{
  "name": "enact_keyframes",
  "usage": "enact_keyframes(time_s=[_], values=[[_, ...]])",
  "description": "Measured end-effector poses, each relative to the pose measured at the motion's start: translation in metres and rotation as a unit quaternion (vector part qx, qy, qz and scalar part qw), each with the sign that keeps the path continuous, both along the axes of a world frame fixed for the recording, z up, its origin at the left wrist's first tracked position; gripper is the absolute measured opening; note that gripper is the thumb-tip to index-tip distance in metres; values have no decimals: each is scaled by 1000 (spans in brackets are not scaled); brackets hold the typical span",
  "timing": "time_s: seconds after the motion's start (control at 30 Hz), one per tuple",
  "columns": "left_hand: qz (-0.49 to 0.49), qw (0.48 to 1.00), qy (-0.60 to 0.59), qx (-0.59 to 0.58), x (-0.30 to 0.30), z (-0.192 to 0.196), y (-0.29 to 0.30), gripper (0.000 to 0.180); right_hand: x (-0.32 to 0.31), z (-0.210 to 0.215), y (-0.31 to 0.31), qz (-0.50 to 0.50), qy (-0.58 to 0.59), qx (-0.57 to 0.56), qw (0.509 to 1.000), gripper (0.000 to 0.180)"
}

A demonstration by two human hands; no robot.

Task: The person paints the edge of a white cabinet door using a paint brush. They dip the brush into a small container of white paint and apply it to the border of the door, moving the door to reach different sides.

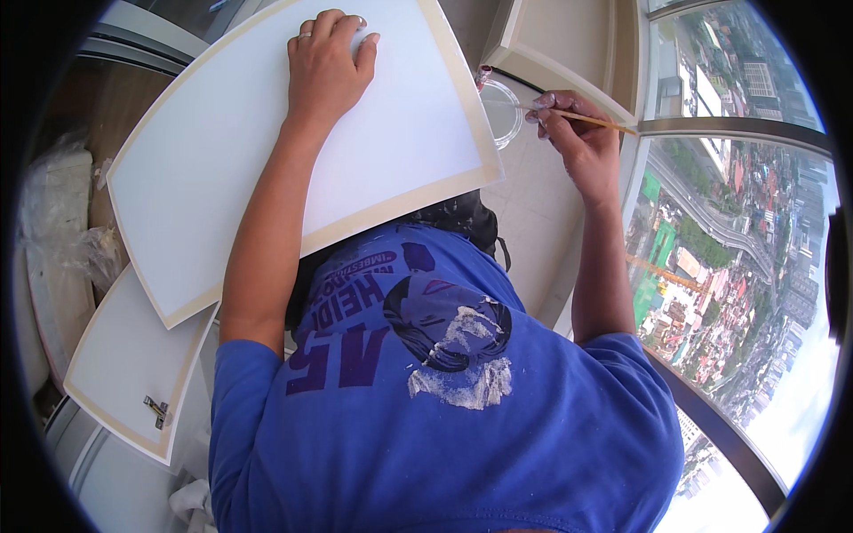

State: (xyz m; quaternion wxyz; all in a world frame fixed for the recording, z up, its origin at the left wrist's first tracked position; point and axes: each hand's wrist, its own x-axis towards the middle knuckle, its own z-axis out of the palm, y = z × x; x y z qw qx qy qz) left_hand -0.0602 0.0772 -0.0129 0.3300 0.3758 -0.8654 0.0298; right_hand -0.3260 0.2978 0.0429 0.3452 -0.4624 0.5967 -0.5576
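A large white panel (213, 178) with beige tape along its edges lies across my lap. Its outer edge is curved. My left hand (330, 67) rests on the upper part of the panel, fingers bent and thumb apart, with a ring on one finger. Off the panel's right edge, my right hand (577, 138) pinches a thin paintbrush (600, 121) with a yellowish wooden handle. White smears mark those fingers. The brush's thin end points left, over a round clear container (505, 114); whether it touches the contents I cannot tell.
A second taped white panel (133, 355) with a metal hinge (156, 411) lies at the lower left, partly under the first. Plastic-wrapped things (67, 213) stand at far left. A cream cabinet part (569, 44) is at the upper right, beside tall windows (711, 204) over a city.
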Motion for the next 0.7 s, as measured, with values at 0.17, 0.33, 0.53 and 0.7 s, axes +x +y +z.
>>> enact_keyframes(time_s=[0.17, 0.33, 0.53, 0.7], values=[[2, 1000, 0, 13, 3, 4, 2, 28, -1, 1, -10, 14, 52, -4, 999, 14], [-17, 998, 43, 45, 1, 16, 8, 25, 1, 4, -14, 15, 83, 15, 996, 15], [-12, 997, 38, 64, 1, 16, 7, 27, 1, 10, -16, 20, 132, 41, 990, 13], [-9, 997, 36, 60, 1, 15, 6, 27, -3, 18, -15, 36, 187, 55, 980, 14]])
